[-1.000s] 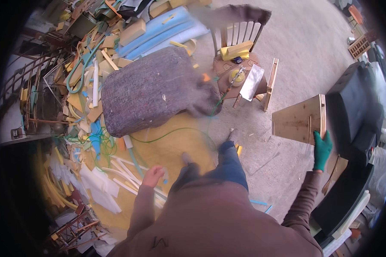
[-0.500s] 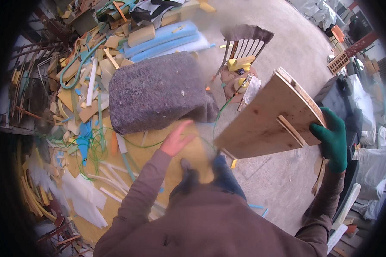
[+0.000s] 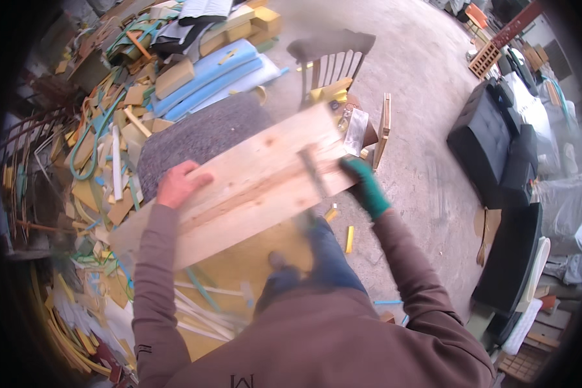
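A long wooden board [image 3: 258, 187] is held tilted in front of my body, its light grain and knots showing, with a short batten [image 3: 313, 169] across its right part. My bare left hand [image 3: 182, 184] is closed on the board's upper edge near the left end, thumb lying over the face. At the other end, my right hand [image 3: 363, 184] in a green glove grips the board's right end. Behind the board is a large grey felt-covered block [image 3: 204, 126], partly hidden by it.
Foam scraps [image 3: 119, 123] and blue foam rolls [image 3: 210, 74] are piled at the left. Ahead stands a wooden chair [image 3: 333, 55] with tools and yellow pieces on its seat. An upright wooden panel [image 3: 383, 132] is beside it. Black sofa parts [image 3: 488, 142] line the right.
The board has swung left across my body, now showing its lighter face. My left hand has gone from empty to gripping it. My gloved right hand has moved left with it.
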The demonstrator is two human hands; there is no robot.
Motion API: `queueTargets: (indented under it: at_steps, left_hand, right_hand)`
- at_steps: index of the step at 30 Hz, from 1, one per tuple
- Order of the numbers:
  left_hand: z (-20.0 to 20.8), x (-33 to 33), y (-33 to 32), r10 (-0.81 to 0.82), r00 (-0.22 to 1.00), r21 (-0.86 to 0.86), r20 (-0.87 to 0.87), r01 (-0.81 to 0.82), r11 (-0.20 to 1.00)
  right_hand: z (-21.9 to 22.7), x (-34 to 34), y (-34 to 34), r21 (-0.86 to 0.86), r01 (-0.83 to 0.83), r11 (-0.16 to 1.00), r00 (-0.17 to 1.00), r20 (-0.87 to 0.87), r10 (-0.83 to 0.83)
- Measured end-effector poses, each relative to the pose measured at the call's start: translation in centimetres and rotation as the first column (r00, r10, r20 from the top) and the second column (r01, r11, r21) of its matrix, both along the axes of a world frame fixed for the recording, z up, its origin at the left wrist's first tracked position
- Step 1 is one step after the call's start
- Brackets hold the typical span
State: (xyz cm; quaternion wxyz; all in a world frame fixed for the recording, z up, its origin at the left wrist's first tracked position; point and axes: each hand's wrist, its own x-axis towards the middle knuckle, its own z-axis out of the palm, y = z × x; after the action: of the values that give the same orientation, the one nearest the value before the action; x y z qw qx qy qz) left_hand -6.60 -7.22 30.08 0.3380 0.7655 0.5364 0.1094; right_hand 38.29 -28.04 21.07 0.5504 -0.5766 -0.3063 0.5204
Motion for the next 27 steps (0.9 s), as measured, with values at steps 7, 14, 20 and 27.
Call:
queueTargets:
  at_steps: [7,14,20,27]
  left_hand:
    - [-6.1,-0.7,15.3,-0.019,0.902,-0.141,-0.431,-0.046,0.989]
    - [-22.9,3.4,14.9,-0.136,0.754,-0.141,-0.642,0.058,0.988]
    - [-29.0,7.4,8.3,0.036,0.859,-0.160,-0.511,-0.136,0.978]
    - [-27.9,8.3,8.6,-0.031,0.819,-0.204,-0.573,-0.106,0.973]
  right_hand:
    - [-13.9,-7.3,6.4,-0.068,-0.146,0.987,0.976,-0.172,0.132]
    - [-27.7,4.4,12.0,-0.357,0.056,0.932,0.995,-0.053,-0.080]
    - [-40.1,11.2,14.3,-0.441,0.427,0.790,0.851,0.492,-0.186]
    - [-46.3,9.7,21.4,-0.201,0.687,0.698,0.673,0.540,-0.506]
